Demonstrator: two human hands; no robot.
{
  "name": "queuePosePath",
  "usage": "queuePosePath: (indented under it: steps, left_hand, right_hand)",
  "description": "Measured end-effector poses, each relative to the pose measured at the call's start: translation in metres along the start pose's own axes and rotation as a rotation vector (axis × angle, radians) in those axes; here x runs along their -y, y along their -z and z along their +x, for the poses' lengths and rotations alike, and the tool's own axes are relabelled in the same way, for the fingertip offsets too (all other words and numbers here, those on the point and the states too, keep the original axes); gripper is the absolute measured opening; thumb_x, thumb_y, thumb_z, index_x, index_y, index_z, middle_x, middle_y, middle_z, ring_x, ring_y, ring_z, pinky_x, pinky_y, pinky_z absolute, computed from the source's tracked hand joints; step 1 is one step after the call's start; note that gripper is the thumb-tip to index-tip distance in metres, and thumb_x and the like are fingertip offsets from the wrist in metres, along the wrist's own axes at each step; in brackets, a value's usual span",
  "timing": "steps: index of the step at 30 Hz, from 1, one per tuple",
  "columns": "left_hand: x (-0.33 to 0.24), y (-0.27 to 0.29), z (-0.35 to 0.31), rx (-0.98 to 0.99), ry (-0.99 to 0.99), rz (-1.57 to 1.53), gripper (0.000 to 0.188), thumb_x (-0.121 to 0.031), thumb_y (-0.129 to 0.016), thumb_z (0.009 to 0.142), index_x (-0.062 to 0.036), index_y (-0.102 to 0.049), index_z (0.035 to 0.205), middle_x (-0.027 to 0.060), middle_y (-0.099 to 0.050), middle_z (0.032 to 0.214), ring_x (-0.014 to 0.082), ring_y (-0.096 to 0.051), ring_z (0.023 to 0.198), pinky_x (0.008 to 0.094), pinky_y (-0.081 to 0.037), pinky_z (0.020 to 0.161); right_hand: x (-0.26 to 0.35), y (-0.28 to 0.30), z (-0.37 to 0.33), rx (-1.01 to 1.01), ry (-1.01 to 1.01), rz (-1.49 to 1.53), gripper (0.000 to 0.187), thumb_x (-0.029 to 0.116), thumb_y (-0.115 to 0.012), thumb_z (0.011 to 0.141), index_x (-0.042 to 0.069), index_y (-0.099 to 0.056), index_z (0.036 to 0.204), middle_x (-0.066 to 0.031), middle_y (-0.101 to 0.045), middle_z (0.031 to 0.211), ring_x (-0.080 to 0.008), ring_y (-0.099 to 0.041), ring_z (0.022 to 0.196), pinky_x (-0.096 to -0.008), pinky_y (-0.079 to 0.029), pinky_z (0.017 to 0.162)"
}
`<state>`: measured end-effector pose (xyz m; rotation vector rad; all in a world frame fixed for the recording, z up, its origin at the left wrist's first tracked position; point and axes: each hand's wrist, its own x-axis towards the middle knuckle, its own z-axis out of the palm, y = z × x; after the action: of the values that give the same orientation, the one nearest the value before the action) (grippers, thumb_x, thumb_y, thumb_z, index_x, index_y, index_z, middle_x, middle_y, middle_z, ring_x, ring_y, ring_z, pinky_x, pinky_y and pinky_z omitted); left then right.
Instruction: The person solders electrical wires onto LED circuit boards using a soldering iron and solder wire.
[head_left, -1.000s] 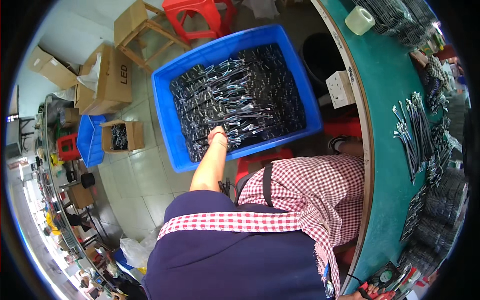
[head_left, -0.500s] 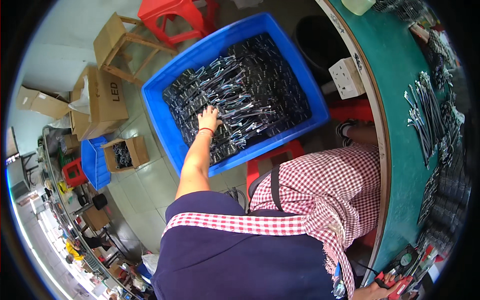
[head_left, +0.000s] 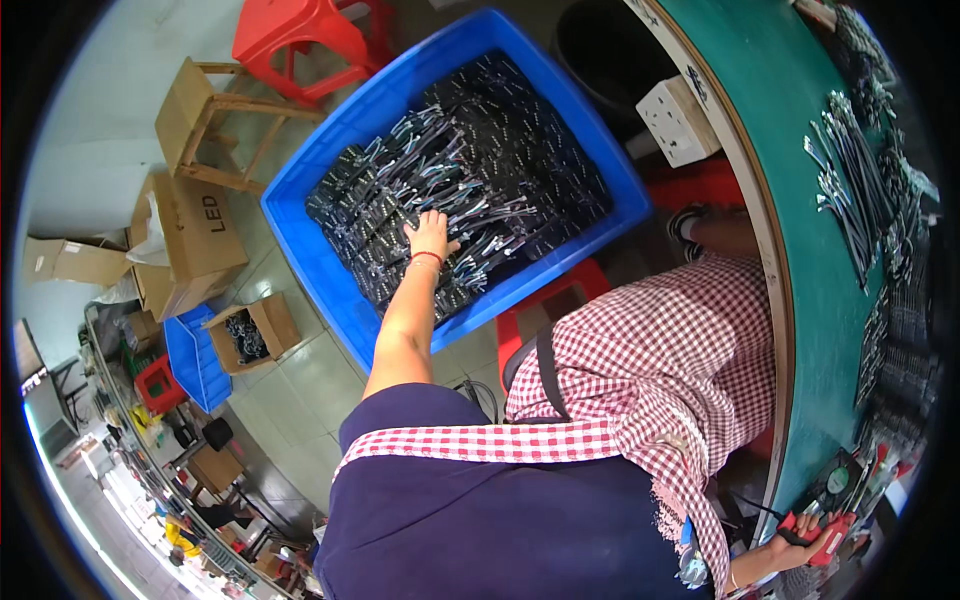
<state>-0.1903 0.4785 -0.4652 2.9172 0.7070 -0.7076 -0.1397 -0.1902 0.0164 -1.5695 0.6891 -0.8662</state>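
My left hand reaches into a large blue plastic bin on my left side, its fingers apart and resting on the load. Flat black modules with short wire leads fill the bin in layers; whether any is pinched under the fingers is hidden. At the lower right, by the green bench, my right hand is closed round a red-handled tool. A dark cord shows close to that hand. The tool's exact kind cannot be made out.
More black wire leads lie along the bench. A white socket box is fixed at its edge. Red stools, a wooden stool, cardboard boxes and a smaller blue bin stand around the large bin.
My left hand has shifted slightly right over the modules, with the thumb now spread out to the side. The whole view has turned a little. My right hand still grips the red-handled tool.
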Motion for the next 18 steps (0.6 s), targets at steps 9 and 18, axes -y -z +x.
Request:
queuePosePath:
  steps: [9,18]
  left_hand:
    - [0.070,-0.009,0.025,0.015,-0.113,-0.080,0.025,-0.036,-0.068,0.078,-0.0152,-0.069,0.090,0.0043,-0.066,0.099,0.0241,-0.060,0.103,0.0459,-0.043,0.090]
    - [0.068,-0.001,0.030,-0.194,0.019,0.159,0.041,-0.031,-0.072,0.076,-0.0196,-0.063,0.115,0.0037,-0.055,0.113,0.0225,-0.051,0.111,0.0469,-0.037,0.097]
  right_hand:
    - [-0.021,0.042,0.016,0.116,-0.104,0.118,0.033,0.019,-0.053,0.096,-0.004,-0.048,0.118,-0.0030,-0.036,0.068,-0.0101,-0.034,0.054,-0.0223,-0.030,0.051]
    - [-0.014,0.054,0.009,0.254,-0.120,0.135,0.036,0.018,-0.050,0.097,-0.005,-0.046,0.123,-0.0042,-0.038,0.072,-0.0102,-0.035,0.056,-0.0232,-0.031,0.054]
